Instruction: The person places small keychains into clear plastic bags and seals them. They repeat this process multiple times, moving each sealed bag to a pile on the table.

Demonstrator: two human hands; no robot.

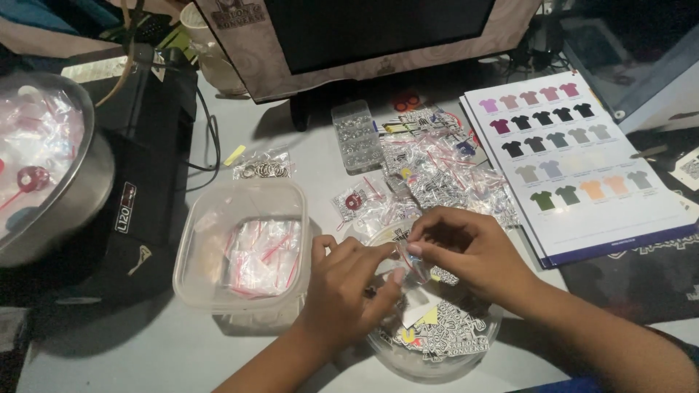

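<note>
Head view, fingers: both sets pinched together on a small clear plastic zip bag.
Left hand: closed on its near edge.
Right hand: gripping its top.
Beneath: round clear bowl of printed stickers.
Left: square translucent tub with red-striped bags.

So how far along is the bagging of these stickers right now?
Filled zip bags already lie in the square plastic tub, and more are heaped by the shirt colour chart. The left hand and right hand hold one small clear bag. Loose stickers remain in the round bowl.
</note>
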